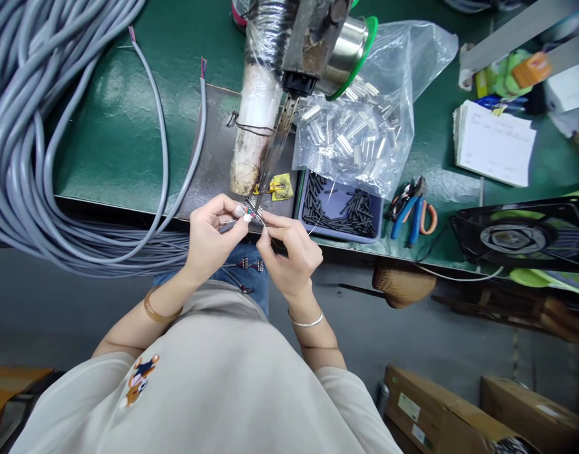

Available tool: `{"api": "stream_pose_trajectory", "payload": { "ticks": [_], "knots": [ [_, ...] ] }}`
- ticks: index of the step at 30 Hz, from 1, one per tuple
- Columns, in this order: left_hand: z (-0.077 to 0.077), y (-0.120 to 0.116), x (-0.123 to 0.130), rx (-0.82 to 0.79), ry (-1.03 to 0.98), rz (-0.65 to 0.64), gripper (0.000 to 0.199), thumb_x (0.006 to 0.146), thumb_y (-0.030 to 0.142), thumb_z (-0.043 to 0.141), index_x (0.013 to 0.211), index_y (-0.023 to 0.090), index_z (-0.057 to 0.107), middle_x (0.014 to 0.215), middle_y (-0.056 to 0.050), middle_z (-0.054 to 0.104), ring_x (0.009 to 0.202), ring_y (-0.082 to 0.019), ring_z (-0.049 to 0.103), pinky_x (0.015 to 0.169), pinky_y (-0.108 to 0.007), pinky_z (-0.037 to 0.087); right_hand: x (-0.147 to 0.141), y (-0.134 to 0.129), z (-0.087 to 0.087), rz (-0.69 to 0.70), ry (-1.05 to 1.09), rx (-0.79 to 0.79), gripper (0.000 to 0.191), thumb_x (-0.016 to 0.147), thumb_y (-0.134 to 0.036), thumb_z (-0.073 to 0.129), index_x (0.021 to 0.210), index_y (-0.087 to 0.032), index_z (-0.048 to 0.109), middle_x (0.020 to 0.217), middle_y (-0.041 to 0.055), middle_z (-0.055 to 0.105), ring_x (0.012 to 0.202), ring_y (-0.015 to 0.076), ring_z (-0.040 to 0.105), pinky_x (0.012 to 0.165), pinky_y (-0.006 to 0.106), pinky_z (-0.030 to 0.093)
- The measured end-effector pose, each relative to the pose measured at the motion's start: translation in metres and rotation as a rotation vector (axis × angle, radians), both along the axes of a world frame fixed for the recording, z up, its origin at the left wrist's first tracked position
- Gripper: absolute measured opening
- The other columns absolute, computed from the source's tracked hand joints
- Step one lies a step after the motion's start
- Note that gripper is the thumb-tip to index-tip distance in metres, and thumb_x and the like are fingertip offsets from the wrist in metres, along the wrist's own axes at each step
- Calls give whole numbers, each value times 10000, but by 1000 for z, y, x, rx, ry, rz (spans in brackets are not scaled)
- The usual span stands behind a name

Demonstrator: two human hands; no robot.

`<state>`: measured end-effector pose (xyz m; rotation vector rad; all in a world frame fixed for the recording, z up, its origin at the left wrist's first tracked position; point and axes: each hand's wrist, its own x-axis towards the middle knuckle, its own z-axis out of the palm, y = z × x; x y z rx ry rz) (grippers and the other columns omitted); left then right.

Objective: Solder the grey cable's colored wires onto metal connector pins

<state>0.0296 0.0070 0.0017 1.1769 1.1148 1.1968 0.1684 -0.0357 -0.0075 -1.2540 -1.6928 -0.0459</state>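
Near the bench edge my left hand (215, 236) pinches a small multi-pin connector (251, 208) with coloured wires at its end. Close beside it, on the right, my right hand (292, 249) is closed on a thin wire (327, 200), likely solder, which curves away to the right. The tip of a soldering iron (280, 129) comes down from a clamp above and meets the connector area; whether it touches is hidden by the fingers. A yellow sponge piece (282, 187) lies just behind my fingertips.
Grey cable coils (15, 145) fill the left. Behind my right hand are a purple tray (377, 224) of black sleeves, a plastic bag (393, 82) of connectors and a solder spool (348, 53). Farther right lie pliers (416, 217), a paper stack (494, 145) and a black fan (520, 236).
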Motion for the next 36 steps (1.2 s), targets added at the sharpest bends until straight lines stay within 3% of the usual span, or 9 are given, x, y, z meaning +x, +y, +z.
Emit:
{"api": "stream_pose_trajectory", "payload": {
  "ticks": [11,16,20,22,25,29,32,36],
  "knots": [
    [4,0,1,123,82,34,107,741,161,716,718,142,613,745,-16,673,631,-71,601,589,-156,484,-1,2,5,-36,-53,2,184,876,-56,661,907,-231,610,1040,58,788,860,143,765,752,248,627],
    [0,-3,-1,88,109,-11,115,733,166,716,712,138,606,778,-29,686,616,-65,573,573,-157,474,2,-2,-1,1,-117,12,191,875,-61,646,871,-223,547,1046,84,786,836,152,763,679,251,602],
    [-4,-7,-2,38,94,-60,128,736,185,723,720,136,606,789,-41,677,624,-74,569,570,-167,470,10,-7,3,40,-98,-50,170,895,-56,643,907,-205,563,1035,85,782,874,157,763,724,255,603],
    [-5,-10,-5,-20,82,-156,142,744,209,737,736,134,617,758,-38,664,594,-74,545,549,-173,452,17,-12,12,32,-69,-113,135,936,-76,614,957,-208,592,986,52,781,846,146,763,722,246,597],
    [-7,-16,-11,-128,90,-424,150,775,253,739,793,124,663,742,-44,674,563,-78,525,548,-192,451,24,-23,30,16,-3,-165,104,982,-136,587,1016,-223,633,820,-17,755,612,94,697,589,213,528],
    [-15,-25,-22,-106,83,-708,147,769,187,690,896,122,726,844,-70,739,704,-148,635,685,-254,535,20,-32,45,236,-154,-306,117,996,-249,615,1078,-193,679,807,-18,761,578,73,656,560,219,453],
    [-21,-29,-30,-145,3,-790,275,724,110,638,980,119,736,869,-62,743,705,-150,649,672,-250,544,12,-33,42,336,-295,-461,143,989,-262,626,1063,-165,701,825,-6,770,597,81,663,546,239,411],
    [-21,-31,-37,-242,-69,-830,376,721,102,686,1094,131,722,915,-70,737,730,-158,685,673,-251,564,5,-32,37,421,-327,-548,138,1002,-202,585,991,-171,719,892,-2,787,734,102,723,576,246,393]
  ]
}}
